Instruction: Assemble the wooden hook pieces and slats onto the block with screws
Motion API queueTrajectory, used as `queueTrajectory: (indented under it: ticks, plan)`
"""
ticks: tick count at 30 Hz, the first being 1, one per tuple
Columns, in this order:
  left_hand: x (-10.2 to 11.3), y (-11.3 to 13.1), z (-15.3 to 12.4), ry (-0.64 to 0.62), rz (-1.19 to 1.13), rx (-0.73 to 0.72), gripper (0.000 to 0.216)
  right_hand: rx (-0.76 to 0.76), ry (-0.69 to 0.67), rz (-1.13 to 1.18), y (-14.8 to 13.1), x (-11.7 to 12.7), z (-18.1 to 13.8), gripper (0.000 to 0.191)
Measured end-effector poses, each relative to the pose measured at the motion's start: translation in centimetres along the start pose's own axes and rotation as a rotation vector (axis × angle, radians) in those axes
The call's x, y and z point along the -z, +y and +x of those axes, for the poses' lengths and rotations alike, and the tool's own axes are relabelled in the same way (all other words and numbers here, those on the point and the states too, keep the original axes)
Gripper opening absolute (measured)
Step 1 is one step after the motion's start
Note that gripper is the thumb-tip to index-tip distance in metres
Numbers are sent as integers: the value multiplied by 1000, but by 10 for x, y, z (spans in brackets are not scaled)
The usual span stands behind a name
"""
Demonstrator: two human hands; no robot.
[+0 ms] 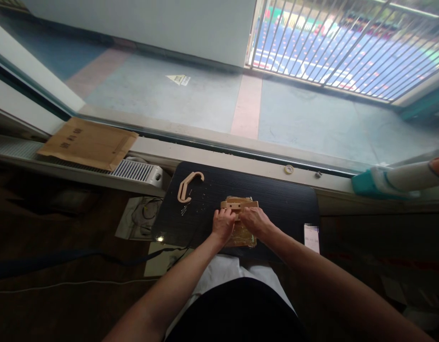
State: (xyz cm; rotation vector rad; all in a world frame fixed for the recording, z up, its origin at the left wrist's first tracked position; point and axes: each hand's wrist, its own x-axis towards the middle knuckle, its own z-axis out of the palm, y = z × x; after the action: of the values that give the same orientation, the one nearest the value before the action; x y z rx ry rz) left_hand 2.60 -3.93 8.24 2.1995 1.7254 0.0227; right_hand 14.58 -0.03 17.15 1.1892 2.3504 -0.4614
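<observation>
On a small black table (283, 199) in front of me lies a flat wooden piece (240, 205) with small holes, resting on a clear plastic bag (243, 235). My left hand (223, 224) and my right hand (254, 221) are both on this wooden piece, fingers curled and pinching at its near edge. A curved wooden handle-shaped part (186, 186) lies at the table's far left. A few small metal screws (184, 209) sit just below it.
A brown envelope (88, 143) lies on a white radiator (134, 170) to the left. A white slip (311, 237) hangs at the table's right edge. A glass window wall runs behind the table. A teal and white object (390, 180) lies on the sill, right.
</observation>
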Motion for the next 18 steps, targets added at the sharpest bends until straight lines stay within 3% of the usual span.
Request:
queueTrajectory:
  ticks: [10, 18]
  plan:
    - [-1, 0, 0, 29, 9, -19, 22, -273, -17, 120, 4, -9, 3, 28]
    - [-3, 0, 0, 26, -5, -6, 23, -40, 7, 36, -5, 8, -1, 28]
